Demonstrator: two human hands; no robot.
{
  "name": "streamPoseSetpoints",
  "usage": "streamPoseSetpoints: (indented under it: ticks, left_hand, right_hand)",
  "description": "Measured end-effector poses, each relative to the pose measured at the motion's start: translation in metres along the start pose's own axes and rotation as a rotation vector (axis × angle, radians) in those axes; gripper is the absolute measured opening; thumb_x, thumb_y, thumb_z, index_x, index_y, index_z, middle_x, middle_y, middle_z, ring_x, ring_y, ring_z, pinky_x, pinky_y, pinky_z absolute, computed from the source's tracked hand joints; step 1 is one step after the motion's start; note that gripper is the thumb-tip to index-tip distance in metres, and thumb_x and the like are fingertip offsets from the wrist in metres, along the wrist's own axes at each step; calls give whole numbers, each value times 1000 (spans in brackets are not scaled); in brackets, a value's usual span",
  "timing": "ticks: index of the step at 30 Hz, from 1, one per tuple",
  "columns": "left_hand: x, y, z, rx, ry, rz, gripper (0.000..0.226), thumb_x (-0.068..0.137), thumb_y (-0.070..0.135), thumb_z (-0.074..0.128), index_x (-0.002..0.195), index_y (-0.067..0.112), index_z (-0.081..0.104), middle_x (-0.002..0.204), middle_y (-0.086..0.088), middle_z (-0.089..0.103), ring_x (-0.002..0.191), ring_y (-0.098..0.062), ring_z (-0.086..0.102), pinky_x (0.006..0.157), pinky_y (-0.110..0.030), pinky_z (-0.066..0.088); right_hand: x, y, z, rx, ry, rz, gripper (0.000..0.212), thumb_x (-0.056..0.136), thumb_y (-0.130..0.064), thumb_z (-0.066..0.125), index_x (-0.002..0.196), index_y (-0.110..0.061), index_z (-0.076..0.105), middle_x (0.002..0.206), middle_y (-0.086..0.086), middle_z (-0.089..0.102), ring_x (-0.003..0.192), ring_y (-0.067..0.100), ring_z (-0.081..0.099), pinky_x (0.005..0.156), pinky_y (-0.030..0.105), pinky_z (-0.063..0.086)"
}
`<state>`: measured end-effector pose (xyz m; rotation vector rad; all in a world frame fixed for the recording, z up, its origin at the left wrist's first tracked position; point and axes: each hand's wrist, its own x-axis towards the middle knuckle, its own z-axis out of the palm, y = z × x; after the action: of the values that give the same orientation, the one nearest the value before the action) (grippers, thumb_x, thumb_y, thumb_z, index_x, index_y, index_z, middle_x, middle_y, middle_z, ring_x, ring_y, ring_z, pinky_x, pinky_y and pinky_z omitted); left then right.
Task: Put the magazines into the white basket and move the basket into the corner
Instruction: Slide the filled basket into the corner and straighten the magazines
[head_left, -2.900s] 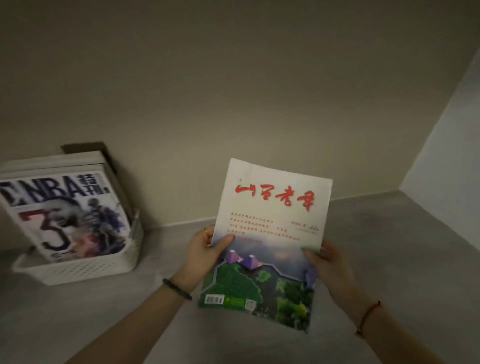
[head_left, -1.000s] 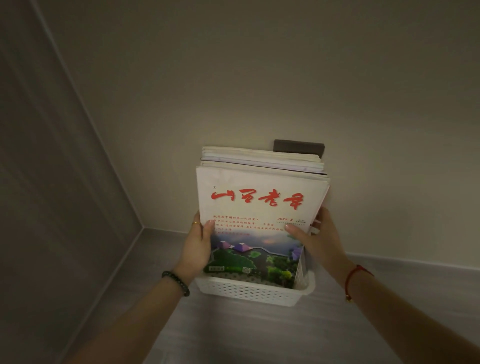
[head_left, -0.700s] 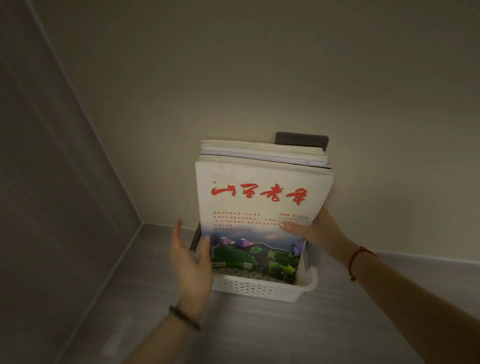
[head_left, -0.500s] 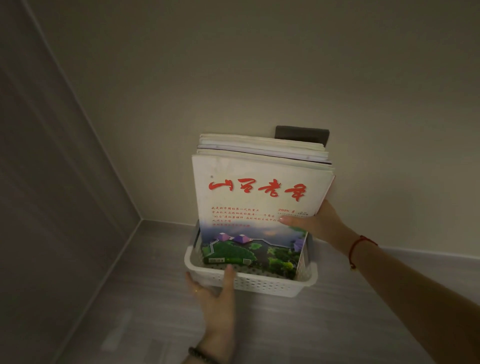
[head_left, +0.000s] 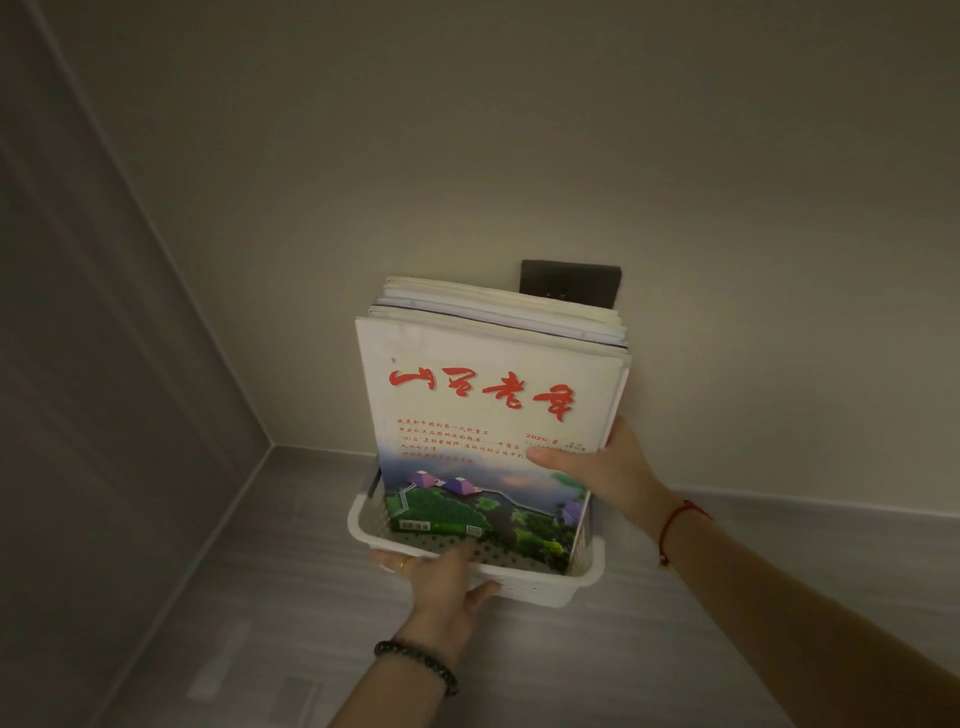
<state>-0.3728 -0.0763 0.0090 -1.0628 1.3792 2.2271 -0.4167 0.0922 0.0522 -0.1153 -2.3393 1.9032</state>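
A white perforated basket (head_left: 540, 590) stands on the grey floor against the back wall, a little right of the corner. Several magazines (head_left: 498, 322) stand upright in it. The front magazine (head_left: 483, 415) has a white cover with red characters and a green landscape. My left hand (head_left: 441, 582) grips the basket's front rim, with the thumb over the edge and fingers on the outer wall. My right hand (head_left: 597, 462) holds the right side of the magazines, its thumb pressed on the front cover.
The corner (head_left: 272, 446) where the left wall meets the back wall lies to the basket's left, with bare grey floor (head_left: 291, 519) between. A dark wall plate (head_left: 571, 280) sits on the back wall behind the magazines.
My left hand let go of the front magazine, dropped down and took hold of the basket's front rim. My right hand stayed on the magazines.
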Motion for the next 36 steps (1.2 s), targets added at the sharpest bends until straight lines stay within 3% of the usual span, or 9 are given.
streamPoseSetpoints:
  ticks: [4, 8, 16, 20, 23, 25, 28, 30, 36]
  left_hand:
    - [-5, -11, -14, 66, 13, 42, 53, 82, -10, 49, 131, 2, 32, 116, -24, 51, 101, -40, 54, 34, -32, 52]
    - [-23, -34, -18, 153, 10, 50, 45, 82, -7, 49, 124, 3, 36, 122, -25, 52, 109, -42, 54, 36, -34, 53]
    - [-65, -96, 3, 315, -107, 74, 50, 82, -7, 47, 127, 10, 33, 103, -18, 57, 87, -35, 60, 40, -37, 56]
    - [-91, -140, 33, 394, -178, 67, 50, 83, -6, 46, 124, 18, 31, 101, -15, 58, 91, -36, 60, 42, -35, 57]
    - [-122, -180, 65, 443, -252, 63, 38, 83, -7, 46, 107, 20, 35, 90, -11, 57, 89, -35, 59, 40, -32, 56]
    - [-146, -208, 91, 487, -303, 42, 31, 83, -7, 48, 96, 20, 39, 84, -8, 57, 81, -30, 60, 37, -30, 54]
    - [-179, -255, 131, 560, -396, 21, 29, 83, -7, 48, 87, 21, 43, 84, -8, 59, 81, -29, 60, 42, -33, 56]
    - [-200, -289, 156, 597, -454, -6, 24, 83, -8, 47, 88, 16, 46, 88, -11, 59, 89, -33, 58, 41, -33, 56]
    - [-259, -385, 225, 700, -614, -56, 28, 84, -8, 47, 82, 20, 47, 103, -12, 57, 100, -34, 54, 66, -48, 54]
  right_hand:
    - [-29, 2, -1, 5, 58, 50, 48, 52, -22, 86, 89, -33, 59, 76, -23, 59, 70, -7, 57, 44, 4, 45]
    - [-66, 9, -15, 9, 102, 32, 57, 50, -25, 87, 96, -35, 55, 81, -27, 57, 75, -5, 58, 46, 3, 46]
    - [-145, 29, -89, 1, 214, -20, 52, 46, -27, 88, 84, -44, 57, 72, -35, 63, 76, -19, 60, 51, 1, 45]
    - [-186, 38, -145, -24, 310, -17, 48, 50, -28, 86, 83, -45, 57, 82, -32, 61, 73, -8, 65, 52, 3, 47]
    - [-226, 44, -203, -26, 365, -3, 46, 46, -38, 86, 83, -44, 59, 76, -31, 67, 77, -6, 65, 56, 4, 49]
    - [-254, 49, -245, -46, 405, 8, 50, 48, -39, 85, 90, -39, 58, 86, -32, 66, 85, -7, 63, 62, 1, 47]
    - [-295, 59, -304, -134, 498, 62, 54, 55, -37, 83, 100, -29, 54, 75, -27, 60, 78, 3, 62, 54, -3, 43]
    - [-321, 67, -343, -180, 636, 64, 52, 54, -28, 85, 96, -33, 54, 82, -29, 54, 75, -6, 56, 51, -3, 41]
    - [-408, 78, -447, -161, 874, 73, 55, 51, -36, 80, 98, -37, 53, 92, -22, 57, 84, 0, 58, 62, 7, 47]
